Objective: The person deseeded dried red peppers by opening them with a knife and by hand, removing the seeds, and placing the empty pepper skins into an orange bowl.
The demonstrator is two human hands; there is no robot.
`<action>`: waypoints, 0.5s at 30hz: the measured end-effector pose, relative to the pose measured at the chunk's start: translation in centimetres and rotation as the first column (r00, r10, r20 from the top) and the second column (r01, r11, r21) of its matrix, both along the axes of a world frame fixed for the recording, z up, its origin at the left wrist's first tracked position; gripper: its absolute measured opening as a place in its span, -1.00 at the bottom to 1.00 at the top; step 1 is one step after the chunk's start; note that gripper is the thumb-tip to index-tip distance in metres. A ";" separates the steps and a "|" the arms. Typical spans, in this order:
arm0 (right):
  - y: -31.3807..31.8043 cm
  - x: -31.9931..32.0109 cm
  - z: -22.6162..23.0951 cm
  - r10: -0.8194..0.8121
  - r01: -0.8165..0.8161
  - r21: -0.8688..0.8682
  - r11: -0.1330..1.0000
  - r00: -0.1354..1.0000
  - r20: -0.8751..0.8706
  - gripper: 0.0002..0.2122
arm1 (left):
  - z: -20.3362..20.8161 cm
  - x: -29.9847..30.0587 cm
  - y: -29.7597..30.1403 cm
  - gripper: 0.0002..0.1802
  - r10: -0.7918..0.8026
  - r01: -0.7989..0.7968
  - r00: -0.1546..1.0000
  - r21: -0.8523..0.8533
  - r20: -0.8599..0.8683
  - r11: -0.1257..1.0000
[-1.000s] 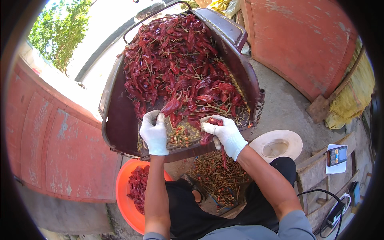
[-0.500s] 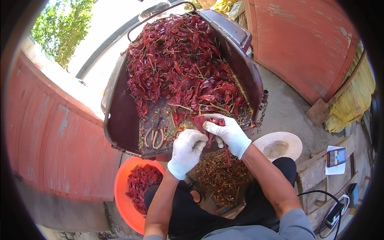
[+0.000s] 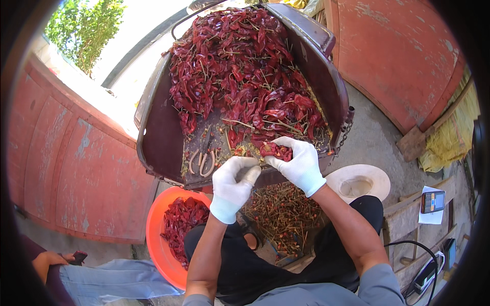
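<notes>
Both my hands wear white gloves with pale blue cuffs. Held at the front edge of the dark metal cart bed [image 3: 162, 122], my right hand [image 3: 298, 162] is closed on a crumpled bunch of dried red chili peppers [image 3: 275, 151]. My left hand [image 3: 234, 184] is just left of it, apart from the bunch, its fingers curved with a gap to the thumb and nothing visible between them. Beyond the hands, a big heap of dried chili peppers [image 3: 240, 66] with stalks fills the bed. Scissors [image 3: 203, 162] with pale handles lie on the bed floor, left of the heap.
An orange basin [image 3: 154, 224] with stemless peppers stands at my left knee. Between my legs lies a pile of stalks [image 3: 283, 217]. At the right are a pale hat [image 3: 357, 183], a wooden pallet [image 3: 403, 224] and a keypad phone [image 3: 432, 202]. A seated person's legs [image 3: 117, 280] reach in at lower left.
My left hand has come away from the peppers and its fingers have parted. The right hand keeps its bunch. The view has shifted, and another person's legs and phone-holding hand now show at lower left.
</notes>
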State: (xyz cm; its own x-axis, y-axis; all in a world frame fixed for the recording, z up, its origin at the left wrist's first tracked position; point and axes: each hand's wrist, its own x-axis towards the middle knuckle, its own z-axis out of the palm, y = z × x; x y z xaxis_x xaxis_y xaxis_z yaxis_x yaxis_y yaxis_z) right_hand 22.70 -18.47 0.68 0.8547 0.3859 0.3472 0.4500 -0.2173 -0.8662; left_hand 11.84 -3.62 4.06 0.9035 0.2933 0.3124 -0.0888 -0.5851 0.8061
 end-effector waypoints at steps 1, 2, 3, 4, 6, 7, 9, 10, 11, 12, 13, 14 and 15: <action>0.1 -0.2 0.1 -0.041 0.046 -0.044 0.998 0.994 0.102 -0.64 | 0.4 0.0 -0.2 -0.80 0.063 -0.069 0.997 -0.169 -0.039 0.983; 0.1 -0.6 0.2 -0.057 0.063 -0.020 0.998 0.974 0.218 -0.71 | 0.4 0.1 -0.4 -0.74 0.087 -0.089 0.996 -0.077 -0.023 0.993; -0.1 -1.1 0.6 -0.024 0.030 -0.024 0.999 0.971 0.238 -0.73 | 0.3 0.4 -0.6 -0.76 0.101 -0.101 0.995 0.006 0.010 0.995; -0.1 -1.4 0.6 -0.022 0.035 -0.040 0.999 0.959 0.281 -0.73 | 0.0 0.5 -0.9 -0.77 0.114 -0.117 0.993 0.087 0.042 0.989; -0.2 -1.7 0.6 -0.008 0.037 -0.083 0.996 0.946 0.323 -0.73 | -0.5 0.9 -0.9 -0.82 0.109 -0.156 0.978 0.276 0.180 0.948; -0.2 -1.7 0.7 0.000 0.037 -0.110 0.993 0.946 0.323 -0.73 | -0.6 1.0 -0.9 -0.83 0.093 -0.158 0.975 0.334 0.201 0.929; -0.4 -1.9 0.8 0.015 0.035 -0.151 0.988 0.948 0.318 -0.73 | -0.8 1.1 -1.0 -0.84 0.058 -0.164 0.969 0.444 0.242 0.881; -0.4 -2.0 0.8 0.021 0.031 -0.161 0.986 0.949 0.314 -0.73 | -0.7 1.0 -1.3 -0.87 0.077 -0.174 0.969 0.422 0.236 0.890; -0.3 -2.1 0.7 0.028 0.027 -0.171 0.985 0.950 0.311 -0.73 | -0.7 1.0 -1.3 -0.87 0.105 -0.175 0.974 0.373 0.201 0.911; -0.2 -2.1 0.5 0.029 0.022 -0.163 0.986 0.953 0.303 -0.73 | -0.8 1.0 -1.2 -0.88 0.132 -0.179 0.978 0.323 0.164 0.929; -0.1 -2.0 0.2 0.029 0.018 -0.155 0.988 0.955 0.296 -0.73 | -0.8 1.1 -1.1 -0.88 0.155 -0.184 0.980 0.270 0.127 0.945; 0.0 -2.0 -0.1 0.029 0.014 -0.147 0.989 0.957 0.289 -0.72 | -1.1 1.3 -1.1 -0.87 0.152 -0.187 0.976 0.252 0.153 0.949; 0.1 -2.0 -0.4 0.033 -0.009 -0.117 0.993 0.978 0.205 -0.72 | -1.1 1.3 -1.3 -0.86 0.172 -0.176 0.981 0.040 0.092 0.984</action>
State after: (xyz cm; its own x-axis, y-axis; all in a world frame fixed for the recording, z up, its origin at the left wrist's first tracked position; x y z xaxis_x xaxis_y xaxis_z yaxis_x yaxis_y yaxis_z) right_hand 20.69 -18.41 0.27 0.7608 0.4503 0.4674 0.6216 -0.2985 -0.7242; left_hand 13.10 -4.94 2.92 0.8085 0.4262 0.4057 -0.0516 -0.6355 0.7704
